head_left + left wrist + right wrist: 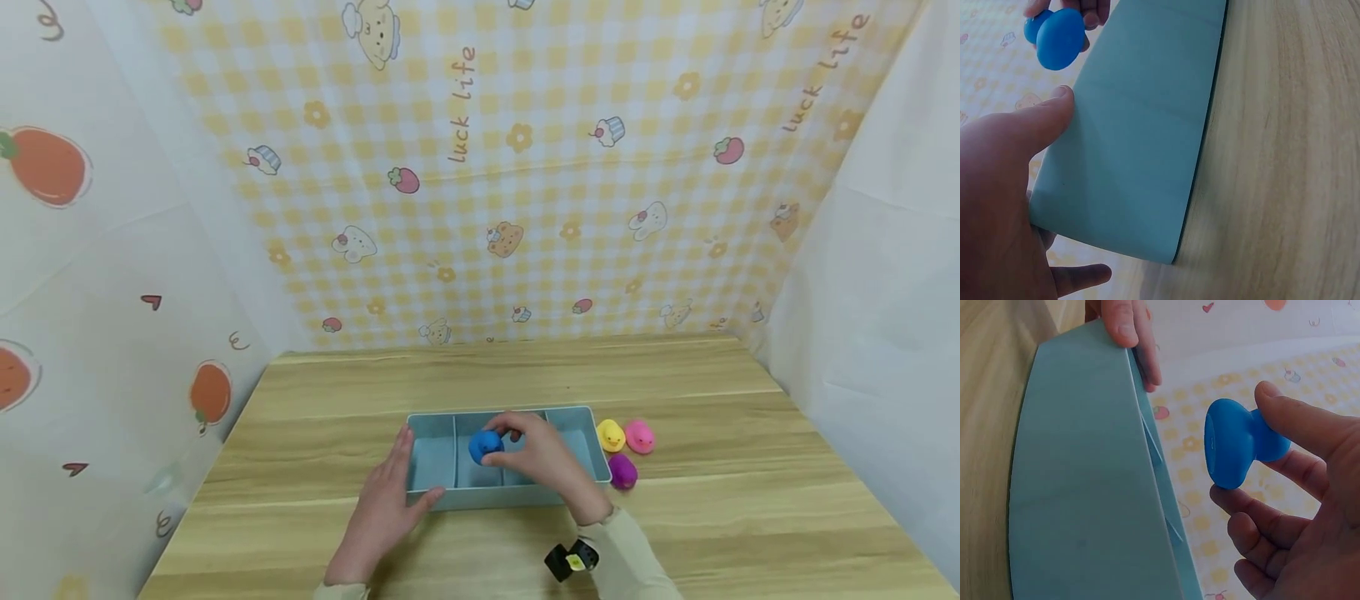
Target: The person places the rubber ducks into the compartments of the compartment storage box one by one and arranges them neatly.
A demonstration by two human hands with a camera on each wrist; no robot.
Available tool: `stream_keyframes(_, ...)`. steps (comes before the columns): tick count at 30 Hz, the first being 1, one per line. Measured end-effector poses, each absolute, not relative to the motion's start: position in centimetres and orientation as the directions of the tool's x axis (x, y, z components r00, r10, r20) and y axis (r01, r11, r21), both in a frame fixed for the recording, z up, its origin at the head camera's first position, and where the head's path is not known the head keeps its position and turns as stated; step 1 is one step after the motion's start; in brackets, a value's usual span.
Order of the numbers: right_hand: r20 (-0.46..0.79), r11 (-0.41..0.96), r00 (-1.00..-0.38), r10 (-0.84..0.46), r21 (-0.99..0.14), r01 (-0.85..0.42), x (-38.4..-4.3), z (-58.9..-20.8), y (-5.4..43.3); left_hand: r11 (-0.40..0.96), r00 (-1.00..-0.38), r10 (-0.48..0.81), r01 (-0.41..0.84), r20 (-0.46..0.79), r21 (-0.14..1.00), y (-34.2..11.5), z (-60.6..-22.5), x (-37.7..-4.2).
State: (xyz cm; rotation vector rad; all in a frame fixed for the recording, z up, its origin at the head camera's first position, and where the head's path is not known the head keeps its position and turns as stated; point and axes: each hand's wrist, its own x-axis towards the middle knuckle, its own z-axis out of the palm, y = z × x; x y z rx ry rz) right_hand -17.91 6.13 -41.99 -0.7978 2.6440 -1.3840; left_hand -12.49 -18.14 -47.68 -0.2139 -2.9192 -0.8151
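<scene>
1. The left hand (386, 500) lies against the left end of the divided tray (517, 497), fingers extended and the thumb spread onto its near wall.
2. The right hand (540, 454) reaches over the tray, pinching the blue duck (486, 447) between thumb and fingers; the remaining fingers curl loosely.
3. That duck hangs above the tray, smooth and glossy, its round head joined to a wider body with a flattish base.
4. The tray is long, pale blue-green and smooth-walled, with thin upright dividers.
5. Beside the tray's right end sit a yellow duck (611, 436), a pink duck (640, 437) and a purple duck (623, 472).
6. Beneath the tray, the tabletop (750, 467) shows streaky wood grain.
</scene>
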Motion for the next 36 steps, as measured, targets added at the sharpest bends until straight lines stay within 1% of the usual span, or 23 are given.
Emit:
stream_keyframes(6, 0.172, 0.443, -0.855, -0.490, -0.796, -0.414, -18.0, -41.9, 5.1, 0.842, -0.984, 0.108, 0.165, 0.140, 0.514, -18.1, -47.6, -12.6)
stream_keyframes(12, 0.185, 0.417, -0.832, -0.522, -0.796, -0.438, -18.5, -41.8, 3.6, 0.843, -0.986, 0.097, 0.153, 0.135, 0.515, -18.1, -47.6, -12.5)
stream_keyframes(17, 0.182, 0.420, -0.827, -0.531, -0.792, -0.444, -18.7, -41.8, 2.6, 0.837, -0.987, 0.104, 0.155, 0.125, 0.525, -18.2, -47.7, -12.5)
stream_keyframes(25, 0.151, 0.499, -0.840, -0.522, -0.745, -0.443, -19.0, -42.0, 1.2, 0.825, -0.988, 0.102, 0.151, 0.119, 0.545, -18.3, -47.9, -12.5)
stream_keyframes(36, 0.091, 0.550, -0.844, -0.528, -0.721, -0.421, -19.4, -42.7, -1.5, 0.816, -0.983, 0.115, 0.175, 0.142, 0.551, -18.5, -48.1, -12.5)
